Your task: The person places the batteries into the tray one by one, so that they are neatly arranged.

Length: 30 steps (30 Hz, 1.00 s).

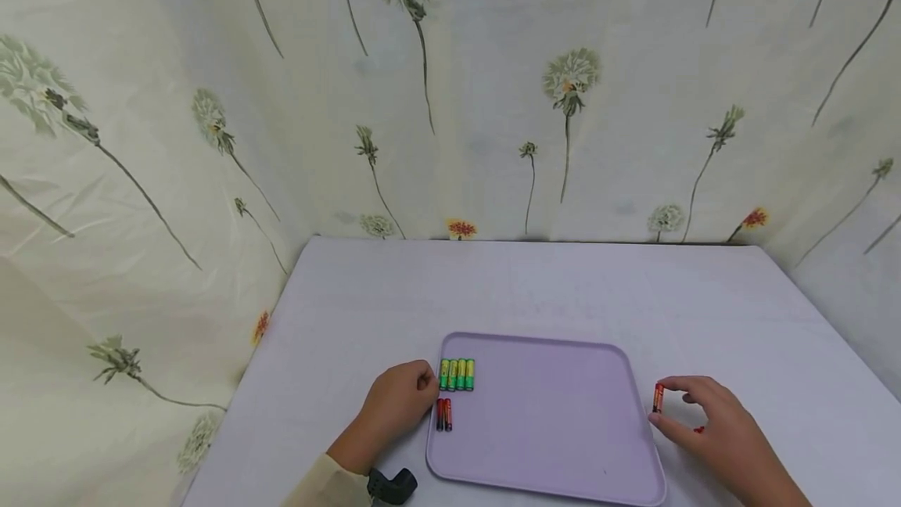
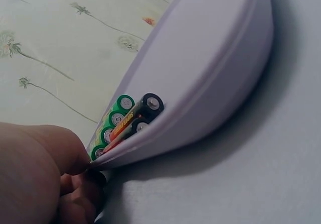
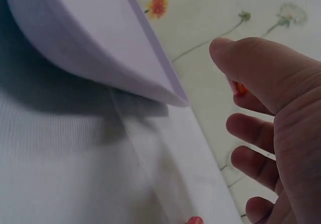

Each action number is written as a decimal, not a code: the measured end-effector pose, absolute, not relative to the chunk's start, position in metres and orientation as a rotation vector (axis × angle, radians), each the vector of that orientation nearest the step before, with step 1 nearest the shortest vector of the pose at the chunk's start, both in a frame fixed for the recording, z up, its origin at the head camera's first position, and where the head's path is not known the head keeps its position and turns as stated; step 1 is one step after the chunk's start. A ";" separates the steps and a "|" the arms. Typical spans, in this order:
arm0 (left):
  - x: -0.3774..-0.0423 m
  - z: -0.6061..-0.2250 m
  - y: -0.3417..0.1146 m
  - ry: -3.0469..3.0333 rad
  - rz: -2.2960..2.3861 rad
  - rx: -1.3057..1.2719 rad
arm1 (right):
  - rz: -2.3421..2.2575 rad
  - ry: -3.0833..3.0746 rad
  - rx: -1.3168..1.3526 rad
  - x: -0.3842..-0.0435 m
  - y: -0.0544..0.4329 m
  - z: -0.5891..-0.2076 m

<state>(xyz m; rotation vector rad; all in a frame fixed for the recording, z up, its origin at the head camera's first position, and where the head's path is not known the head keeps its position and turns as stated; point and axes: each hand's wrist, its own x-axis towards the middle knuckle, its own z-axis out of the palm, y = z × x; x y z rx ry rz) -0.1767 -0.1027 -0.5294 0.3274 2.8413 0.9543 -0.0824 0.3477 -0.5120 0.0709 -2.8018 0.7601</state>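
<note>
A lilac tray [image 1: 545, 417] lies on the table. My left hand [image 1: 400, 397] pinches its left rim between thumb and curled fingers, as the left wrist view shows. Just inside that rim, several green-and-yellow batteries [image 1: 457, 375] stand in a side-by-side row. Nearer to me are two red-and-black batteries [image 2: 131, 118], also side by side. Right of the tray, my right hand [image 1: 725, 429] holds a red battery [image 1: 658, 397] upright between thumb and index finger. In the right wrist view the thumb hides most of that battery, and the other fingers are loosely bent.
Another small red item [image 1: 699, 430] shows partly beneath my right hand; its end [image 3: 194, 220] appears at the right wrist view's bottom edge. A white cloth covers the table [image 1: 535, 288]. Behind hangs a flower-patterned curtain [image 1: 486, 100]. A black device [image 1: 392, 487] sits at my left wrist.
</note>
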 end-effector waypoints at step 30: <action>-0.178 -0.532 -0.103 2.845 0.956 0.327 | 0.817 -2.745 0.309 -0.105 0.290 -0.511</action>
